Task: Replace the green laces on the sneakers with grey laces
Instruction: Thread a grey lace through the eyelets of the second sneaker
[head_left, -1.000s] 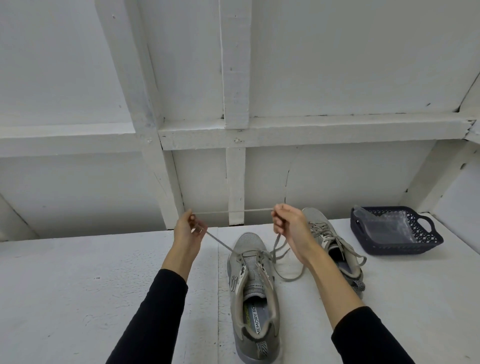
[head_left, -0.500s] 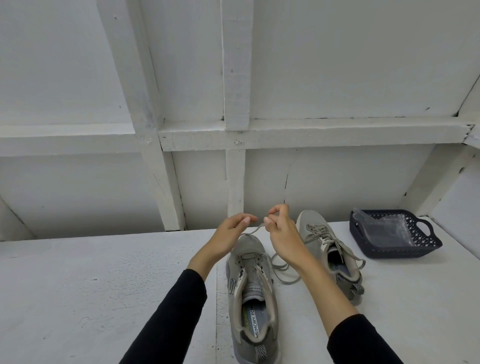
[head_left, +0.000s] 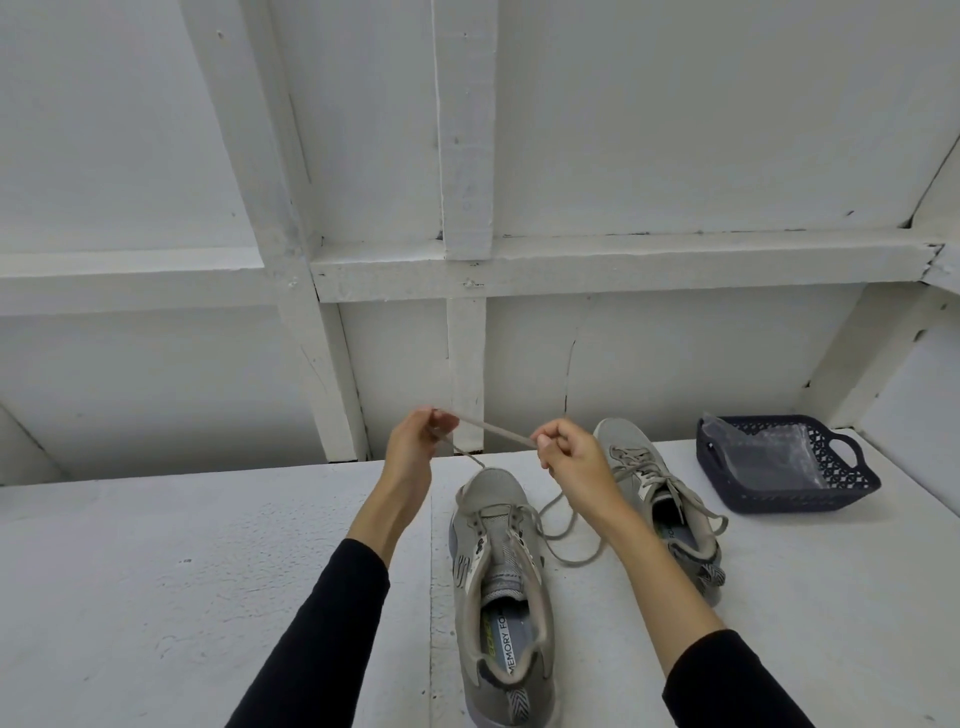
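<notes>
Where half a second ago they nearly touched, the left hand (head_left: 415, 441) and right hand (head_left: 569, 457) have drawn apart — evening the grey lace (head_left: 493, 430), I judge. Each pinches it taut above the near sneaker (head_left: 501, 587) — lower eyelets threaded; its slack loops under the right wrist.

A white-painted bench (head_left: 156, 571) with a rough, speckled top runs the width of the space, a thin seam down its middle. Behind it rises a white wall (head_left: 675, 130) of boards, crossed by a horizontal rail (head_left: 623, 267) and upright posts (head_left: 466, 130), the paint chipped at the joints. Soft, even light falls over all of it, with hardly any shadow.
</notes>
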